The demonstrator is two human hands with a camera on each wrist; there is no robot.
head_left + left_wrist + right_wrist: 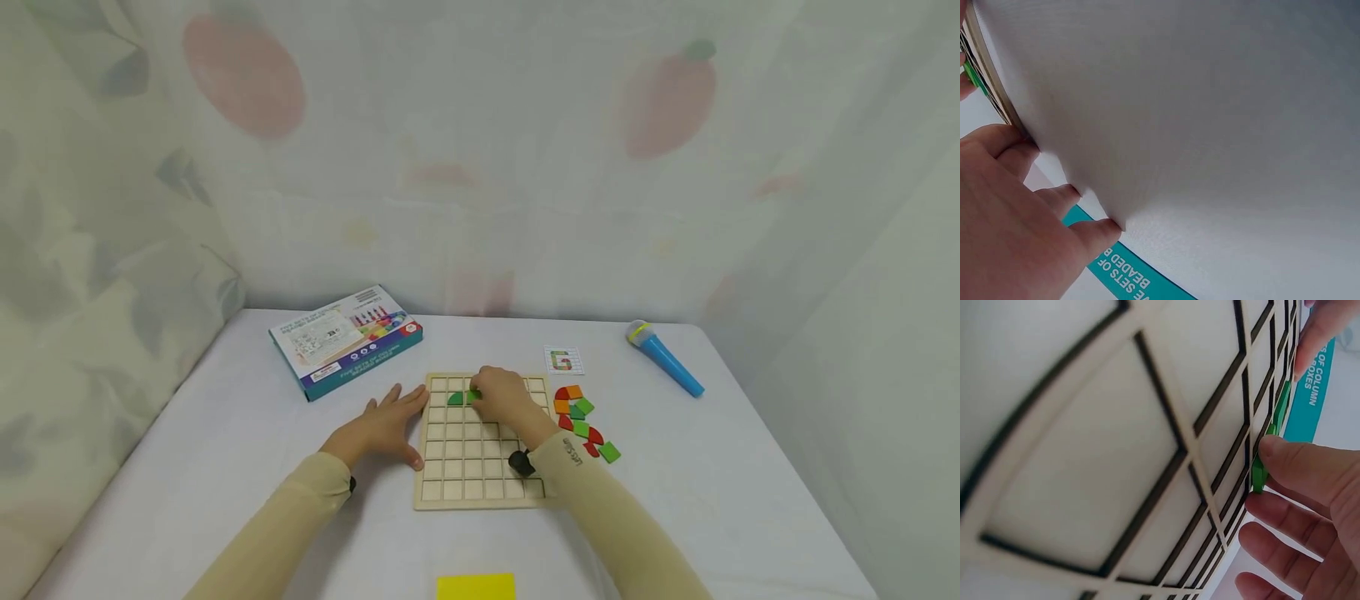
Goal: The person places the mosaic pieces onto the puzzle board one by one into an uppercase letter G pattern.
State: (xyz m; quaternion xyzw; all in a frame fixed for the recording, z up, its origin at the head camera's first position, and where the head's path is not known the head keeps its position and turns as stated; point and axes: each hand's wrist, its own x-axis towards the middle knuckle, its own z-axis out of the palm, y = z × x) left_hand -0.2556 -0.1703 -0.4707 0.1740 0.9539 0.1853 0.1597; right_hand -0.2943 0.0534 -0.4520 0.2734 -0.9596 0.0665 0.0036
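My right hand [504,398] is over the upper rows of a wooden grid board [453,471]. Between its thumb and index finger it pinches a light green tile [1259,475], low over a cell. Just left of that tile, a darker green quarter-round tile [455,399] lies in the grid. My left hand [384,429] rests beside the board with fingers spread, its thumb and index fingertip at the left edge. Right of the board lies a loose group of red, orange and green tiles, among them a green square tile [609,452].
A printed card [564,360] with a coloured G lies behind the loose tiles. At the back left is a flat box [345,342], at the back right a blue toy microphone [667,360]. A yellow object [476,587] shows at the near edge.
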